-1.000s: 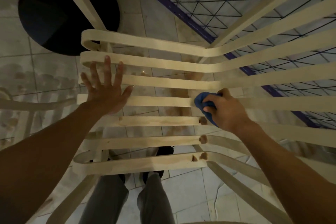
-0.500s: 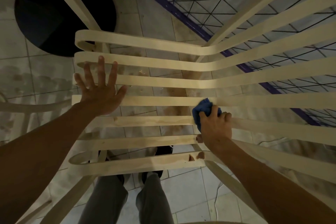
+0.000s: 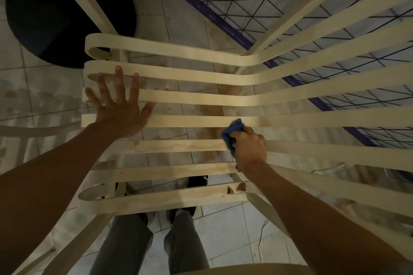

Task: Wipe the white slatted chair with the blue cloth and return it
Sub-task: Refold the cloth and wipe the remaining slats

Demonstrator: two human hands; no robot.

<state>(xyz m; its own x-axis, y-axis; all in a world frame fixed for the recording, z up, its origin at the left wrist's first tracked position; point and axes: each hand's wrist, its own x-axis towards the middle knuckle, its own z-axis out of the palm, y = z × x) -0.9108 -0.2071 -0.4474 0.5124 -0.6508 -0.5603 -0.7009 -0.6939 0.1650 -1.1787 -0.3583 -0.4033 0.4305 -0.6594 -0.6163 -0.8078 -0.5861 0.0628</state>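
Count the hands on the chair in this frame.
2. The left hand lies flat, fingers spread, on the chair slats at left; the right hand grips the blue cloth against a slat near the middle. No other hand shows.

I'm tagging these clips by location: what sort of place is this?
Probably a tiled patio or balcony: stained floor tiles, a blue metal grille, and a white slatted chair.

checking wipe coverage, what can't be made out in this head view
Head view:
1. Blue cloth: mostly bunched inside the right hand; only a corner shows.
2. Slat beneath that hand: covered, so any stain there is unseen.
3. White slatted chair: cut off by the top and right edges.
4. Dark round shape: dim, partly behind the chair frame; unidentifiable.
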